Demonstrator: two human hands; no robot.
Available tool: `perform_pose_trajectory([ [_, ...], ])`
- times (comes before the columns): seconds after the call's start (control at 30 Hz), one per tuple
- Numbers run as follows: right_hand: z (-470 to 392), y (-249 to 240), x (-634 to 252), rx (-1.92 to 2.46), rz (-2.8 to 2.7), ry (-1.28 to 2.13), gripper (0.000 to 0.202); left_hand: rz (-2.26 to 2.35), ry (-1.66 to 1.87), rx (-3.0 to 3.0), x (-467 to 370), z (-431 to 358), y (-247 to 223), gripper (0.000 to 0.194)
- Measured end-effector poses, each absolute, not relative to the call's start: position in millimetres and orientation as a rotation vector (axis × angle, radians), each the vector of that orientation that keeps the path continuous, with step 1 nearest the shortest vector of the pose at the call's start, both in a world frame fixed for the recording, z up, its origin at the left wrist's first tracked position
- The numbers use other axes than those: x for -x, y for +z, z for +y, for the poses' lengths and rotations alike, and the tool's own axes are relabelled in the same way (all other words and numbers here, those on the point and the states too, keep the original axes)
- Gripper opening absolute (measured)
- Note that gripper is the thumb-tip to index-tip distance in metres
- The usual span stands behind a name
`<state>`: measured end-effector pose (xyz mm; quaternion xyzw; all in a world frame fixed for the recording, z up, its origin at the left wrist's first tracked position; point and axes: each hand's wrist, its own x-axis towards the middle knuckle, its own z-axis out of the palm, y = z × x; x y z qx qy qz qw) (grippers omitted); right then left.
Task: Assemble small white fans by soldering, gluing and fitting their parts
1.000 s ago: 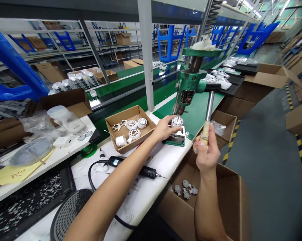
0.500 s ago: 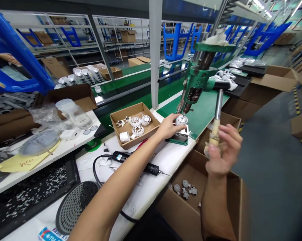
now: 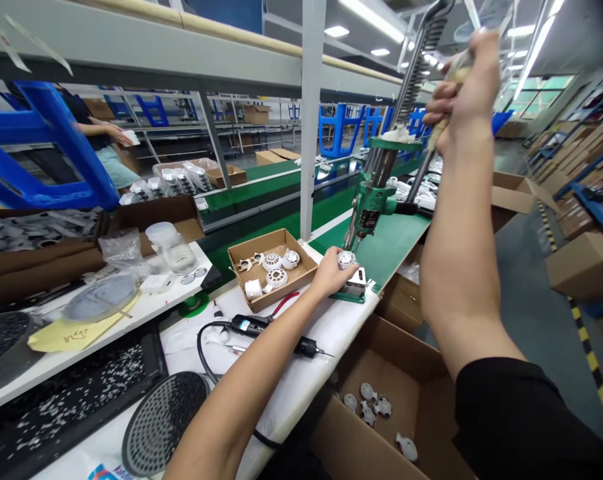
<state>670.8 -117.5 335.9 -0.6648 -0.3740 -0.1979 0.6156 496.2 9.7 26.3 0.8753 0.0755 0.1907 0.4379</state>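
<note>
A small round white part (image 3: pixel 346 259) sits on the base of a green hand press (image 3: pixel 369 212). My left hand (image 3: pixel 330 272) grips that part at its side, under the press head. Raised high at the upper right, my right hand (image 3: pixel 461 100) is wrapped round the wrapped end of the press lever (image 3: pixel 421 175). To the left of the press, a shallow cardboard box (image 3: pixel 255 305) holds several white round parts. A black electric screwdriver (image 3: pixel 249 325) lies on the white bench below my left forearm, beside red-handled pliers (image 3: pixel 284 304).
A deep cardboard box (image 3: pixel 406 360) with several white parts stands below the bench edge. On the left are a black tray (image 3: pixel 151 347), a round perforated dish (image 3: pixel 146 420) and a white shelf (image 3: pixel 146 303). A metal post (image 3: pixel 309 133) rises behind. Another person's hands (image 3: pixel 116 133) show far left.
My right hand has swung up with the lever, and the press head has risen off the white part. My left hand stays at the part. The view has tilted upward.
</note>
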Motion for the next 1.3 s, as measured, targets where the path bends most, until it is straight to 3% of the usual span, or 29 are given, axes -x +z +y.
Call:
perform_pose_trajectory([
  [0.13,-108.8,335.3,-663.2,1.459,-0.638,-0.224,0.042,0.279,0.486,-2.267,-493.2,1.5,46.1,0.045],
  [0.3,-112.6,332.4,-655.8,1.38,-0.57,-0.154,0.046,0.307,0.299,-2.393,-500.4,12.5,81.7,0.023],
  [0.6,-115.4,328.4,-659.4,1.304,-0.612,-0.088,0.042,-0.058,-0.017,-2.182,-421.9,56.7,145.2,0.046],
  [0.73,-115.5,327.5,-663.6,1.284,-0.612,-0.073,0.039,-0.33,-0.183,-1.68,-376.0,68.3,154.1,0.07],
  [0.87,-116.7,326.0,-663.0,1.286,-0.615,-0.067,0.04,-0.456,-0.399,-1.515,-354.0,68.2,159.5,0.065],
  [1.13,-119.0,325.4,-656.5,1.28,-0.595,-0.083,0.04,-0.427,-0.39,-1.353,-340.2,50.7,162.6,0.074],
  [1.3,-118.7,325.1,-657.4,1.27,-0.597,-0.101,0.04,-0.416,-0.441,-1.218,-343.8,46.3,157.9,0.069],
])
